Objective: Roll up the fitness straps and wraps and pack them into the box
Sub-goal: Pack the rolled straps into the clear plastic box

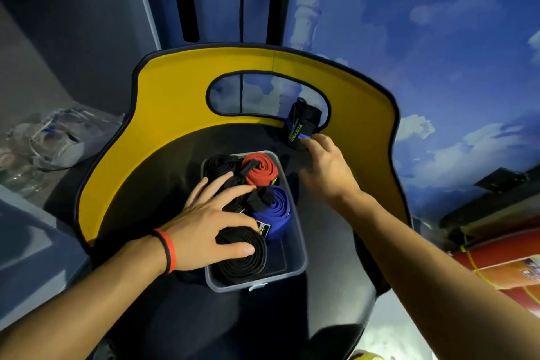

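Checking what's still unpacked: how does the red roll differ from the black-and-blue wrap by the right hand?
The red roll lies flat inside the grey box, spiral facing up; the black-and-blue wrap stands outside it, by the yellow rim. The red roll is mainly red; the black-and-blue wrap carries a lettered label. The right hand touches the black-and-blue wrap with its fingertips, not the red roll. Both are rolled up.
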Available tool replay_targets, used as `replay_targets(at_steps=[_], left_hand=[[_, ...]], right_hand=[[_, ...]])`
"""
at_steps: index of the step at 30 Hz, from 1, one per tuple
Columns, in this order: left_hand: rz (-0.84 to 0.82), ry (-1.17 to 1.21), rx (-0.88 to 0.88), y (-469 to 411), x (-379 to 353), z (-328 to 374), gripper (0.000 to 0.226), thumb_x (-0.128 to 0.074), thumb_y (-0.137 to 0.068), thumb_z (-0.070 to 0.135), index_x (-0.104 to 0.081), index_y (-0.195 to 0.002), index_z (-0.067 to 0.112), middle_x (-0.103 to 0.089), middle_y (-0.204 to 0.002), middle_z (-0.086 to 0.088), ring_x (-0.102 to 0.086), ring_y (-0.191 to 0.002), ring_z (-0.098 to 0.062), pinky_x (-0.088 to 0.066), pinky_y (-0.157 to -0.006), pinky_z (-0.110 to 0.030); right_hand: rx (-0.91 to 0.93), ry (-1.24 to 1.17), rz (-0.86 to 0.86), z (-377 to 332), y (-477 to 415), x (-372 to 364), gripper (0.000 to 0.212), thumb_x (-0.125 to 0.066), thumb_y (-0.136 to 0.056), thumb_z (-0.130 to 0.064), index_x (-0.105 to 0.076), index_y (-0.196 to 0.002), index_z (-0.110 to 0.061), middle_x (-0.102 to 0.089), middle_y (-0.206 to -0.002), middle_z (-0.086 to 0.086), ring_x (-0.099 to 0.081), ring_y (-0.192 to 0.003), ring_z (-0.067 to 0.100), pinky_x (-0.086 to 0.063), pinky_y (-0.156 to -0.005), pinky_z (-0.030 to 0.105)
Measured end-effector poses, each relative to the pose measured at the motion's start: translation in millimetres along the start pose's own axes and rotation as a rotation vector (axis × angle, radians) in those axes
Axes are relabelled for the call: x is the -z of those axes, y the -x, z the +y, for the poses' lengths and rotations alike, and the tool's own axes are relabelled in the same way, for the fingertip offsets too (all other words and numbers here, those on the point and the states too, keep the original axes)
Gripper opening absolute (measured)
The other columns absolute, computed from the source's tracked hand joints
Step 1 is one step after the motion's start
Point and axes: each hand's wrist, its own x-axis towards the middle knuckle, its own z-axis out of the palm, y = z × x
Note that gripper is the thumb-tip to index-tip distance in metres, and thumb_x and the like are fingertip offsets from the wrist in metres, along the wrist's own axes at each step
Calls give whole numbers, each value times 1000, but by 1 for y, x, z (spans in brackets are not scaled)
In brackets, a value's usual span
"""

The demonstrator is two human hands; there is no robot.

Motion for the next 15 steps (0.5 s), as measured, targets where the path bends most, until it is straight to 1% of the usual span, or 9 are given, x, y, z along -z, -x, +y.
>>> replay_targets(at_steps=[2, 4, 6, 8, 10, 12, 13, 15], left_hand=[[6, 7, -6, 0, -1, -1, 42, -45, -83, 77, -54, -121, 62, -1, -161, 29, 26, -149, -10, 10, -123, -50], [30, 32, -10, 0, -3, -1, 40, -48, -84, 75, -56, -121, 60, -2, -161, 29, 25, -150, -11, 12, -122, -50], [50, 50, -11, -1, -3, 0, 39, -50, -84, 74, -57, -120, 59, -5, -161, 29, 22, -151, -11, 13, -122, -51], [61, 56, -10, -2, -4, 0, 40, -50, -83, 74, -59, -119, 57, -8, -161, 28, 20, -151, -13, 12, -121, -51], [60, 46, -11, -3, -3, 0, 41, -49, -83, 75, -59, -118, 57, -9, -161, 27, 19, -152, -14, 11, -121, -52], [61, 50, -10, -3, -4, -1, 42, -50, -82, 75, -60, -118, 57, -9, -162, 26, 19, -152, -15, 12, -121, -51], [62, 60, -6, -3, -4, -1, 41, -51, -82, 75, -60, -118, 56, -10, -162, 26, 19, -152, -14, 13, -121, -50], [64, 76, -3, -2, -4, -1, 41, -52, -82, 73, -60, -119, 56, -10, -161, 26, 19, -151, -13, 14, -121, -49]], right_hand=[[-42, 74, -16, 6, -18, -5, 79, -64, -93, -21, -24, -161, -19, -15, -168, 11, -17, -152, 37, -30, -120, 47], [-54, 140, -12, 11, -35, -8, 88, -64, -95, -27, -9, -164, -24, -1, -172, 6, -4, -155, 39, -27, -121, 52], [-57, 162, -6, 15, -50, -12, 96, -66, -94, -32, 0, -164, -26, 4, -172, 3, 0, -156, 41, -25, -121, 54], [-72, 139, -6, 17, -61, -17, 102, -69, -92, -35, 3, -164, -24, -4, -172, 4, -5, -155, 42, -25, -121, 55], [-88, 142, 20, 19, -68, -24, 104, -72, -90, -40, -1, -164, -20, -19, -166, 9, -18, -151, 41, -32, -119, 53], [-102, 185, 87, 20, -68, -31, 98, -73, -88, -45, -15, -161, -17, -27, -156, 13, -29, -142, 39, -41, -113, 52], [-105, 195, 124, 19, -68, -34, 92, -74, -87, -45, -23, -157, -16, -27, -153, 15, -30, -140, 39, -43, -111, 52], [-94, 200, 178, 19, -70, -38, 80, -74, -86, -45, -35, -149, -16, -21, -158, 17, -26, -143, 41, -44, -110, 53]])
